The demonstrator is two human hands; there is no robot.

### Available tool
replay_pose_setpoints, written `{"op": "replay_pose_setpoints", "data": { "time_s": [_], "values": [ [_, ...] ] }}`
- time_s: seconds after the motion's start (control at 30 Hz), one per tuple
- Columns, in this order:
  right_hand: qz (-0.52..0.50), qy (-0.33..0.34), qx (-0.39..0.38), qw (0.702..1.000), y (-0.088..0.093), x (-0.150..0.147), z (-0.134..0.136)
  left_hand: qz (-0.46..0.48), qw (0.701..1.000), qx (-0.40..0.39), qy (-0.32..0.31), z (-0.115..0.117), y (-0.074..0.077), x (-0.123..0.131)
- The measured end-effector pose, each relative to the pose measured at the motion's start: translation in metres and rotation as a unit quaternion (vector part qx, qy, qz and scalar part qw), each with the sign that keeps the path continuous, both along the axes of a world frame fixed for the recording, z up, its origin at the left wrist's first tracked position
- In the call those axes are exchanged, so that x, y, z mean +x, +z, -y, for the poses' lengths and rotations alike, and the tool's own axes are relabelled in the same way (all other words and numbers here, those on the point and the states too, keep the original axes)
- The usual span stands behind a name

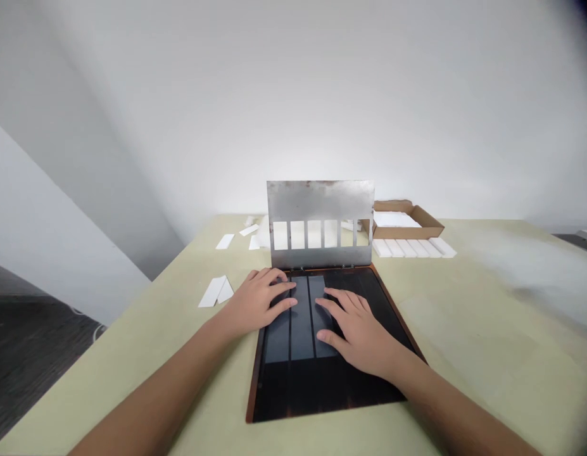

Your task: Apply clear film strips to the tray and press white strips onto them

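A black board [312, 387] with a reddish-brown edge lies in front of me. Side by side on its left half are three dark grey-blue strips [301, 335]. At its far edge a metal plate [319, 199] with a row of rectangular windows stands upright, joined by hinges. My left hand [265, 297] rests over the leftmost strip, thumb and fingers apart. Over the third strip is my right hand [353, 326], its fingers spread and fingertips touching down near the strip's upper part. Neither hand grips anything that shows.
On the greenish table [468, 354], white strips [414, 247] stand in a row at the right, before a cardboard box [429, 223] holding white sheets [395, 219]. Loose white pieces [212, 291] lie at the left, with more behind the metal plate. A wall rises behind.
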State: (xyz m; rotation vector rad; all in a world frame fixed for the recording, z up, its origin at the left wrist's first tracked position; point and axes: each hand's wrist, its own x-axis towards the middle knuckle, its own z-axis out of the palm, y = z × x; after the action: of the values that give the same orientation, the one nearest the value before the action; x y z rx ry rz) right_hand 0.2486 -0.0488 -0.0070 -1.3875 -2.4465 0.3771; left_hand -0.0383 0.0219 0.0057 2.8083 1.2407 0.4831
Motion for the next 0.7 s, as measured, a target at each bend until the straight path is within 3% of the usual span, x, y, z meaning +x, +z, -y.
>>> {"op": "replay_pose_setpoints", "data": {
  "time_s": [0.7],
  "values": [
    [0.001, 0.0, -0.004, 1.0, 0.0002, -0.0009, -0.0006, 0.007, 1.0, 0.016, -0.002, 0.0019, 0.0028, 0.0022]
  ]
}}
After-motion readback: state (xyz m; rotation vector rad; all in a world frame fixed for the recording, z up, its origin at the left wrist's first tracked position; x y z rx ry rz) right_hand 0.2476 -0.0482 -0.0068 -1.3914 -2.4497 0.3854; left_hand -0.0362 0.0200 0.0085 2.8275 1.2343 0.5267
